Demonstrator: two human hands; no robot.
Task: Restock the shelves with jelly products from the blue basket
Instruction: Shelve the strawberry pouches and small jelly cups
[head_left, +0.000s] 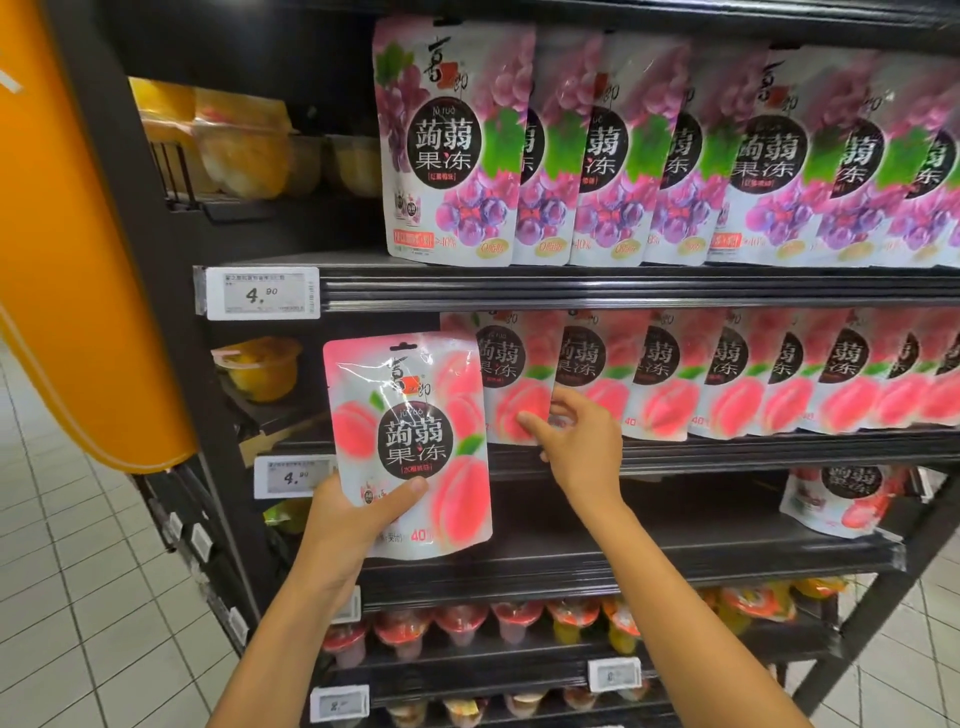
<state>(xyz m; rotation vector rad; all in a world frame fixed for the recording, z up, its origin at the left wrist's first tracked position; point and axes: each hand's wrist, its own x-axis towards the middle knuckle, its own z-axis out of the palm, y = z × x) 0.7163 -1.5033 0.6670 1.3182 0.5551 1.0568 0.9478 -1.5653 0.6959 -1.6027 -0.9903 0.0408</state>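
Note:
My left hand (349, 525) grips a pink peach jelly pouch (410, 441) by its lower left corner and holds it upright in front of the shelving. My right hand (574, 441) reaches to the row of peach jelly pouches (727, 379) on the middle shelf (727, 452). Its fingers touch the lower edge of the leftmost pouch (511, 384) in that row; a firm pinch cannot be made out. The blue basket is out of view.
Purple grape jelly pouches (623, 156) fill the shelf above. A strawberry pouch (836, 499) lies on the shelf below at the right. Jelly cups (462, 623) line the lower shelves and the left bay (260, 369). An orange pillar (67, 234) stands at the left.

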